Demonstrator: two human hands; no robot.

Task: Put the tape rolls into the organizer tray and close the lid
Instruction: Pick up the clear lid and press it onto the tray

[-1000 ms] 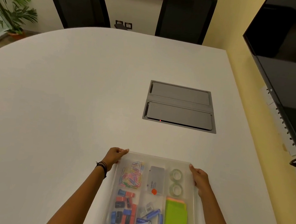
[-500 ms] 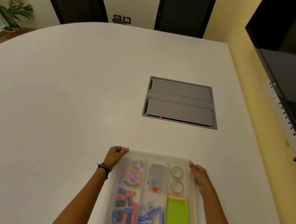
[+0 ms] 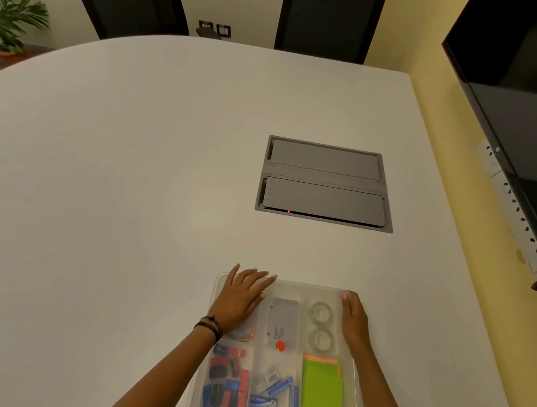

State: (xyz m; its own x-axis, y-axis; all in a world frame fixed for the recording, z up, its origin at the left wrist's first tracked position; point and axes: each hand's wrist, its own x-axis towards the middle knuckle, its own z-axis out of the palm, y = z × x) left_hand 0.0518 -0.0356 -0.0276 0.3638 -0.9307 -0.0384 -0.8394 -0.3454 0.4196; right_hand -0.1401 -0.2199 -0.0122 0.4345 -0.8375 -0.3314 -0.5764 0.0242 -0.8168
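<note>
**A:** Where are the tape rolls (image 3: 321, 326)?

**B:** Both lie flat, one behind the other, in the far right compartment of the organizer tray (image 3: 354, 392), just beside the grey case (image 3: 283, 323). The tray sits at the near edge of the white table (image 3: 114, 188), right in front of the person — easy for both arms to reach.

**A:** And the lid?

**B:** A clear lid (image 3: 305, 289) appears to lie over the tray; the contents look slightly hazy through it. Whether it has seated all round, I cannot tell.

**A:** Why are the hands placed like that?

**B:** The left hand (image 3: 240, 299) is flat, fingers spread, palm down on the far left corner — that reads as pressing the lid home. The right hand (image 3: 352, 319) rests along the far right edge, fingers straight and together, likely steadying the tray so it doesn't slide. Neither hand grips anything.

**A:** So how far along?

**B:** Nearly finished, I'd judge. The near corners may need a press too, since both hands work only the far end.
</note>
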